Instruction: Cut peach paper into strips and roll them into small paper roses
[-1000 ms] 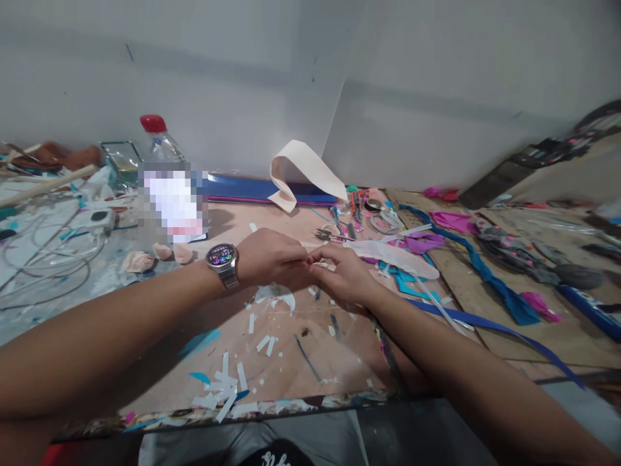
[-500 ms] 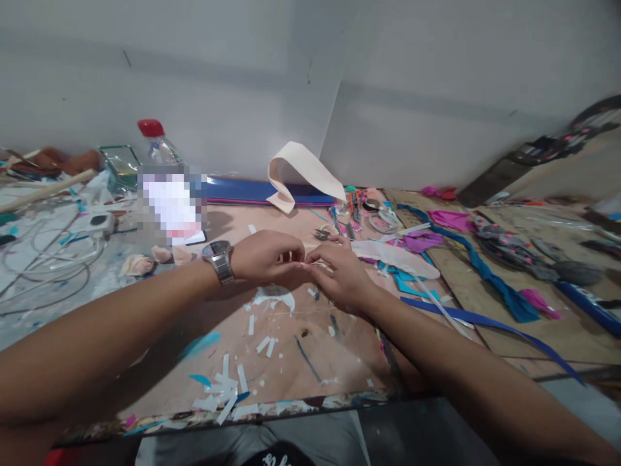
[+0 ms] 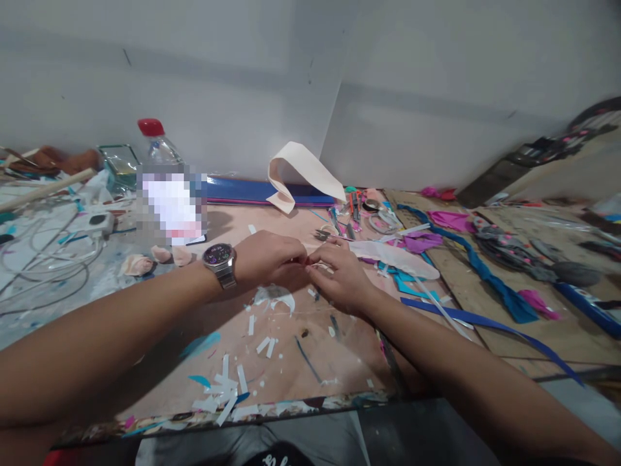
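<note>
My left hand, with a metal-banded watch on its wrist, is closed with its fingertips pinched together. Against those fingertips, my right hand is also closed, thumb and fingers bent inward. A sliver of pale material shows between the right fingers. From behind that hand a long pale strip runs out to the right over the table. Whether the left fingertips grip the same strip is hidden. Small scissors lie just beyond the right hand. Several white paper snippets are scattered nearer to me.
A curled cream strip stands by the wall on a blue sheet. At left are a blurred bright screen, a red-capped bottle, cream petal-like pieces and cables. Blue ribbon and purple scraps lie at right.
My left wrist has turned slightly, and the watch face is now lit. The fingertips have drawn a little closer together; less pale material shows between them.
</note>
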The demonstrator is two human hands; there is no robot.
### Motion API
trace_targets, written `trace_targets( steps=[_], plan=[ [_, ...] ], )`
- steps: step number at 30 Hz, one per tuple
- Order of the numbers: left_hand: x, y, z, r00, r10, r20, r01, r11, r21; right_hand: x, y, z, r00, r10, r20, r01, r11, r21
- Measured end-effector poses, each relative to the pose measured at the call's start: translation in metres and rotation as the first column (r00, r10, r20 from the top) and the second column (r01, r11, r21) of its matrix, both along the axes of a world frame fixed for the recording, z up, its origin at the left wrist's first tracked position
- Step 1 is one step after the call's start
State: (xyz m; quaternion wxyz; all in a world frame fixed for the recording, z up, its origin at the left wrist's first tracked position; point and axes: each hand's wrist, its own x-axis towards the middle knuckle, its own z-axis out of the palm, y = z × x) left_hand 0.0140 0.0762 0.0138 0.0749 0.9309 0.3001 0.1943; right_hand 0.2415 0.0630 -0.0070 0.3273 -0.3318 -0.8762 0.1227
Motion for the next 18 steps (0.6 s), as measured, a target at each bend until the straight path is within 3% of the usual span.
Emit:
trace_targets(
  steps=[5,11,13,16,18],
  plan=[
    [-0.0009,0.0017,-0.0001,0.999,0.043,-0.018,-0.043,0.998,-0.038,-0.0011,-0.0012,0.003,0.999,-0.034,-0.008,0.034,0.999,0.035],
    [-0.002,0.0045,0.0046,0.995,-0.076,0.059,0.09,0.953,-0.289,0.0003,-0.0016,0.0049,1.0,-0.011,0.029,0.009,0.997,0.081],
    [-0.001,0.0023,0.0065,0.99,-0.072,0.119,0.12,0.878,-0.464,0.0006,-0.0028,0.0057,0.999,-0.013,0.044,0.01,0.996,0.084],
    [0.0011,-0.0009,0.0051,0.97,0.037,0.238,0.152,0.673,-0.724,0.0003,-0.0059,0.0078,0.998,-0.009,0.063,0.003,0.996,0.093],
    [0.0018,-0.0011,0.0011,0.959,0.105,0.262,0.167,0.54,-0.825,0.0,-0.0077,0.009,0.997,-0.007,0.077,-0.001,0.995,0.104]
  ],
)
